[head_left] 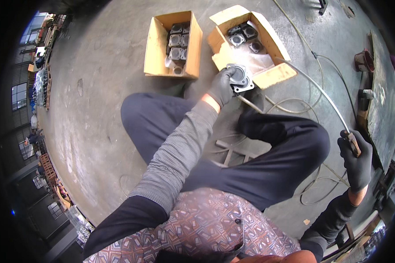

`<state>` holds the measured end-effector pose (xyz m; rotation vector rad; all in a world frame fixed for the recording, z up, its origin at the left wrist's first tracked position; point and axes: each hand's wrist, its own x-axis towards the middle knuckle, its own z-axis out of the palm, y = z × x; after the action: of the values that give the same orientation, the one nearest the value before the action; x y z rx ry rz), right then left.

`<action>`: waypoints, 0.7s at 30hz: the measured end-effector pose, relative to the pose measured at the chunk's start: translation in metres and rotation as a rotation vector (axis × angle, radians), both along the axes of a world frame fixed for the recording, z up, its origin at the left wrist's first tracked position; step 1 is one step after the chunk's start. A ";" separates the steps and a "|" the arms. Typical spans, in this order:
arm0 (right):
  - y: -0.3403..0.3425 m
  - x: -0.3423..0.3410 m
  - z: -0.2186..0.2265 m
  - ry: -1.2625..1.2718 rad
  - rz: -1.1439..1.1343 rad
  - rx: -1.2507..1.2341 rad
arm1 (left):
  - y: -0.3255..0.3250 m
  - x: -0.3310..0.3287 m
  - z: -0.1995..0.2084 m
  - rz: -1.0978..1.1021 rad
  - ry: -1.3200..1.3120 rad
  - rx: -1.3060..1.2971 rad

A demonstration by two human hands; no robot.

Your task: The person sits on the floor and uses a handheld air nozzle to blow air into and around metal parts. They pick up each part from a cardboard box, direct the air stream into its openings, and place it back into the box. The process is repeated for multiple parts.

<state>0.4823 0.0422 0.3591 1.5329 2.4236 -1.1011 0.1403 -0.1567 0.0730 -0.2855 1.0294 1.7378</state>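
Note:
My left hand [223,87], in a dark glove, is closed on a grey metal flanged part [239,74]. The part has a round face and a square plate with corner holes, and it is held above my knees beside the open carton [274,78]. Several similar metal parts [237,40] lie inside that carton. On the right, my right hand [357,160], gloved too, grips the worn brown handle of a long thin metal wand [322,92]. The wand's far end reaches the carton's right flap. Whether a hose joins its handle is hidden.
A second carton [151,52] to the left holds several stacked metal parts [175,40]. Hoses [289,109] loop across the concrete floor [87,118] right of my legs. A reddish-brown bucket [363,61] and a worn board [384,96] stand at the right edge.

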 end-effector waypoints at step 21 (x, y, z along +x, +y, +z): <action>-0.050 -0.035 0.005 0.100 0.713 0.102 | -0.097 -0.007 0.088 0.010 0.261 0.071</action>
<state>0.4469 -0.0078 0.3644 0.5196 2.7601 -0.9131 0.1338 -0.2536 0.1605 -0.0183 1.1495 1.8503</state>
